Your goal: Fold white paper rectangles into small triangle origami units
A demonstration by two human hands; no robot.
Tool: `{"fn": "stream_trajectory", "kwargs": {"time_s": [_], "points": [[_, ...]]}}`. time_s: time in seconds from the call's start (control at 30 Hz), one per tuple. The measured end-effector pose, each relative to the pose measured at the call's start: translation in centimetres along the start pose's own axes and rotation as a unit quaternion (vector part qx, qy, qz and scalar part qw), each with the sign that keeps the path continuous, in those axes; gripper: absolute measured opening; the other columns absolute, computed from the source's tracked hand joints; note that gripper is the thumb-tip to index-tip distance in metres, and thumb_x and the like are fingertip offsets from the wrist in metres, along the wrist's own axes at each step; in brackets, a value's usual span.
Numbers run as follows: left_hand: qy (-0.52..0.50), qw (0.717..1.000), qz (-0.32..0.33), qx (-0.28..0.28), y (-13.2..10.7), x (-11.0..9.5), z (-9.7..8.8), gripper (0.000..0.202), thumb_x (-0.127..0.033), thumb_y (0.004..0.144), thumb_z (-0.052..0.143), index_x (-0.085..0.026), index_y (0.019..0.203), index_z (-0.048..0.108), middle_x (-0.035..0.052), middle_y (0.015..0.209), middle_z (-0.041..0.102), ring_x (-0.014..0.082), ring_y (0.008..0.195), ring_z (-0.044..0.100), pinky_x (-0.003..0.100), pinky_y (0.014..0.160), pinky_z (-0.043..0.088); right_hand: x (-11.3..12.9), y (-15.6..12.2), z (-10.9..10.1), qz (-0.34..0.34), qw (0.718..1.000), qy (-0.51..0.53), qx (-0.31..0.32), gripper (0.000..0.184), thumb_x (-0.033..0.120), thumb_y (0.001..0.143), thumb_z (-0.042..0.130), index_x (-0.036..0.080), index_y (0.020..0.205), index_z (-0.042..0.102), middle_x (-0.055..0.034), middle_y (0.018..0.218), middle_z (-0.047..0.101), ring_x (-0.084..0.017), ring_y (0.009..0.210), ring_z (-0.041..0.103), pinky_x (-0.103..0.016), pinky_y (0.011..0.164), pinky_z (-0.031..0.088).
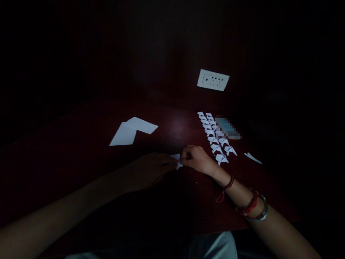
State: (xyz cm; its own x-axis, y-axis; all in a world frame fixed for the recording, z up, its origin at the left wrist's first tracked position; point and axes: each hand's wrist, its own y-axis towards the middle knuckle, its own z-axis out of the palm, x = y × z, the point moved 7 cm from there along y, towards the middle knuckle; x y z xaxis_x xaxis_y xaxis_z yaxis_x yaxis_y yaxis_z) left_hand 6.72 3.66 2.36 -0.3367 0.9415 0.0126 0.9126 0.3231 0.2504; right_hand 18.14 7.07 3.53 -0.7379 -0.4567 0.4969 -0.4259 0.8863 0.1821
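A small piece of folded white paper (176,157) lies between my two hands, low over the dark red table. My left hand (151,167) reaches in from the left, its fingertips holding the paper's left side; a ring shows on one finger. Closed in a pinch, my right hand (198,159) grips the paper's right side with thumb and bent fingers. Part of the paper is hidden by the fingers. Several folded white paper figures (221,158), alike in shape, stand in two slanting rows beyond my right hand.
Two flat sheets of white paper (124,135) overlap on the left of the table (172,201). A blurred-out flat phone-like object (228,128) lies beside the figures. Thin white paper strips (252,157) lie at right. A socket plate (213,80) is on the back wall.
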Motion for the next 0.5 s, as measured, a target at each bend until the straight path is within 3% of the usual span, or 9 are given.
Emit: {"fn": "stream_trajectory", "kwargs": {"time_s": [0.33,0.43,0.5], "points": [[-0.029,1.0,-0.007,0.005,-0.3,0.4,0.2,0.038,-0.015,0.084,0.039,-0.022,0.121,0.04,0.0022,0.124,0.044,0.0185,0.111,0.04,0.035,0.092,0.033,-0.1,-0.2,-0.4,-0.005,0.999,0.004,-0.032,0.003,0.011,0.066,0.057,0.014,0.065,0.056,0.0017,0.065,0.051,-0.008,0.06,0.045,-0.019,0.056,0.033],[-0.04,0.999,-0.005,-0.008,-0.4,0.3,-0.2,0.038,-0.015,0.084,0.039,-0.021,0.121,0.04,0.0027,0.124,0.045,0.018,0.112,0.039,0.034,0.093,0.032,0.4,-0.9,-1.5,-0.055,0.996,-0.001,-0.068,0.012,0.011,0.07,0.054,0.015,0.081,0.059,-0.0006,0.075,0.052,-0.009,0.068,0.048,-0.02,0.062,0.037],[-0.045,0.999,-0.006,-0.01,-0.4,0.2,-0.4,0.038,-0.014,0.084,0.039,-0.022,0.121,0.041,0.0024,0.123,0.046,0.0176,0.111,0.039,0.034,0.093,0.033,1.2,-1.6,-1.8,-0.112,0.992,-0.023,-0.052,0.02,0.009,0.075,0.048,0.017,0.089,0.06,-0.0026,0.083,0.052,-0.01,0.076,0.049,-0.022,0.068,0.039]]}}
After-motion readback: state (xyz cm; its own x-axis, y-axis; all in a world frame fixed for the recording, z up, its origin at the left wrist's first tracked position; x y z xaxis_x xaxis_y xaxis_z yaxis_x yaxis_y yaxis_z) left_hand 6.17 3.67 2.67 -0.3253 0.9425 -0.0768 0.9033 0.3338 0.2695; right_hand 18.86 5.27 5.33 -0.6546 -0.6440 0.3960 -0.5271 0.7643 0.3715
